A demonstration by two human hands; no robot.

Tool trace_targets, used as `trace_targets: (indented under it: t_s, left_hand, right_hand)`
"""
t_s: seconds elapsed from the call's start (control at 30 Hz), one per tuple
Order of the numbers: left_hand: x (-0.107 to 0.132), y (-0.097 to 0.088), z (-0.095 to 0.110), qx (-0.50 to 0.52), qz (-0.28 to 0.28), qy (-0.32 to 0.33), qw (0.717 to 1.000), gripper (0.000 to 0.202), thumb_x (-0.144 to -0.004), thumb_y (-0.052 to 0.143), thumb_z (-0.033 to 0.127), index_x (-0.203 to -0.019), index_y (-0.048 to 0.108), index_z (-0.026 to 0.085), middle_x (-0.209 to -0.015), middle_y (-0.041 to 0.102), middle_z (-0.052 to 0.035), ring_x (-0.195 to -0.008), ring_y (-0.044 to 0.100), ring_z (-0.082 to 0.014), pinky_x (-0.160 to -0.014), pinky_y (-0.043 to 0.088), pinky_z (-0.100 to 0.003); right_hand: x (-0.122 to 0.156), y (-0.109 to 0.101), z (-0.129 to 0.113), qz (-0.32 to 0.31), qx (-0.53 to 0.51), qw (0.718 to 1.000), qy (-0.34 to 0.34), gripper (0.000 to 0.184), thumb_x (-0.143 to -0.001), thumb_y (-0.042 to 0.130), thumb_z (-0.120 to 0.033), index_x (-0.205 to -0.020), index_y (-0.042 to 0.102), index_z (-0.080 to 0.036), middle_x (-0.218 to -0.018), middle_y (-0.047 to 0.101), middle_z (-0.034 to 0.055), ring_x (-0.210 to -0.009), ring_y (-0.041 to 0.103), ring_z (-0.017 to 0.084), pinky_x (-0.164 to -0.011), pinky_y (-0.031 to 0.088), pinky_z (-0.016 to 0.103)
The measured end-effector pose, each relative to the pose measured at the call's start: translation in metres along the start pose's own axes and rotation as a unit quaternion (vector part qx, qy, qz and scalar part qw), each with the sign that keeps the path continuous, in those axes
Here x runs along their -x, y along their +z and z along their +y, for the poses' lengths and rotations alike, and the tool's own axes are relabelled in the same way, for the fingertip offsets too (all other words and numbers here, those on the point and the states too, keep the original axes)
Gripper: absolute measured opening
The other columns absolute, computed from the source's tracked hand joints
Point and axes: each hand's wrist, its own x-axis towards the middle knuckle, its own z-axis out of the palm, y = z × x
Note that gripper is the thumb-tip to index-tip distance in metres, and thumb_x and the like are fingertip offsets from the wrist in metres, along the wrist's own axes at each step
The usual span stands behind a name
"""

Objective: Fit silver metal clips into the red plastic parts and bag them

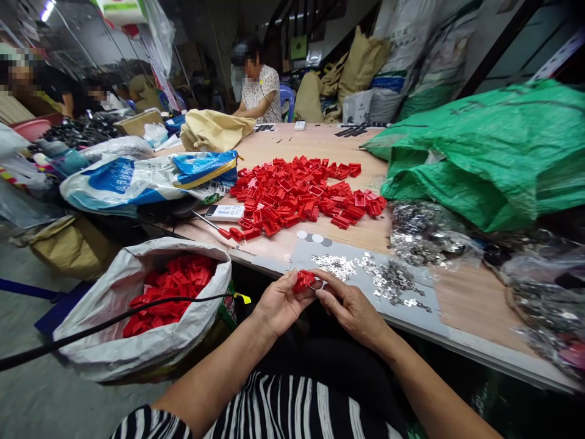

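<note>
My left hand (283, 300) is closed round a small red plastic housing (304, 281), held up just past the table's front edge. The fingers of my right hand (350, 305) are pinched together against the right side of that housing. Whatever sits between those fingertips is too small to make out. Just beyond my hands, small flat silvery metal pieces (336, 266) lie on a grey sheet (304, 251), with more metal pieces (395, 280) to their right. Behind them spreads a large heap of similar red plastic housings (292, 195).
Left of me stands an open white sack (86, 341) of red parts, with a black cable (105, 323) across it. A screwdriver (212, 224) and a white-labelled box (225, 213) lie by the heap. A green sack (470, 146) and bagged metal pieces (425, 235) are at right. A person (262, 91) sits opposite.
</note>
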Motion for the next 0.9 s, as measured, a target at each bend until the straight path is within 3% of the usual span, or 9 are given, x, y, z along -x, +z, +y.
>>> trace_targets:
  t_s: [0.2,0.4,0.7,0.9]
  left_hand:
    - [0.008,0.006,-0.001,0.036,0.011,-0.018,0.999,0.02,-0.092,0.048,0.018,-0.088,0.064,0.007,-0.081,0.073,-0.0113,-0.081,0.071,-0.0202,-0.089,0.05,-0.037]
    - [0.012,0.006,-0.004,0.049,0.005,0.004,0.999,0.016,-0.091,0.05,0.016,-0.09,0.064,0.008,-0.083,0.074,-0.0086,-0.078,0.071,-0.0186,-0.09,0.05,-0.037]
    - [0.02,0.003,0.0,0.064,0.009,0.009,0.998,0.021,-0.092,0.047,0.019,-0.088,0.063,0.007,-0.084,0.074,-0.0112,-0.08,0.071,-0.02,-0.092,0.051,-0.038]
    - [0.024,0.0,0.002,0.073,0.009,0.006,0.997,0.023,-0.093,0.046,0.019,-0.087,0.064,0.006,-0.085,0.074,-0.0126,-0.083,0.071,-0.0215,-0.091,0.051,-0.038]
  right_hand:
    - [0.002,-0.003,-0.005,0.004,0.002,1.0,-0.017,0.038,-0.098,0.042,-0.035,-0.133,0.049,-0.022,-0.072,0.065,-0.0009,-0.062,0.06,0.016,-0.063,0.049,0.025]
    - [0.003,0.0,-0.006,0.053,0.072,0.995,-0.035,0.031,-0.096,0.044,-0.031,-0.124,0.057,-0.025,-0.114,0.067,0.0061,-0.101,0.064,0.023,-0.085,0.049,0.032]
    - [0.0,0.004,-0.014,0.015,0.095,0.995,-0.033,0.034,-0.097,0.044,-0.032,-0.129,0.053,-0.026,-0.097,0.071,0.0027,-0.089,0.067,0.022,-0.08,0.051,0.031]
    - [-0.002,0.007,-0.015,0.008,0.077,0.996,-0.036,0.034,-0.097,0.044,-0.031,-0.13,0.052,-0.027,-0.102,0.07,0.0022,-0.095,0.066,0.021,-0.083,0.05,0.03]
